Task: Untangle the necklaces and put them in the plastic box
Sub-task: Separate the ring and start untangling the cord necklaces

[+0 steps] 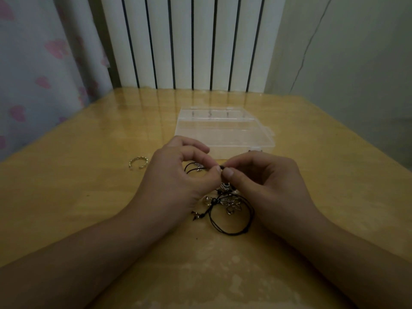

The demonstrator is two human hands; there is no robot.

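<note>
A tangle of black-cord necklaces (231,215) with small silver charms lies on the wooden table, partly lifted between my hands. My left hand (178,175) pinches the cord with thumb and forefinger, and a loop with a charm pokes out past its fingers. My right hand (263,181) pinches the same cord right beside it, thumb tips almost touching. The clear plastic box (223,128) lies shut just beyond my hands. The lower loops rest on the table under my wrists.
A silver open ring (138,163) lies on the table to the left of my left hand. The wooden table (89,208) reaches back to a white radiator and a curtain at the left.
</note>
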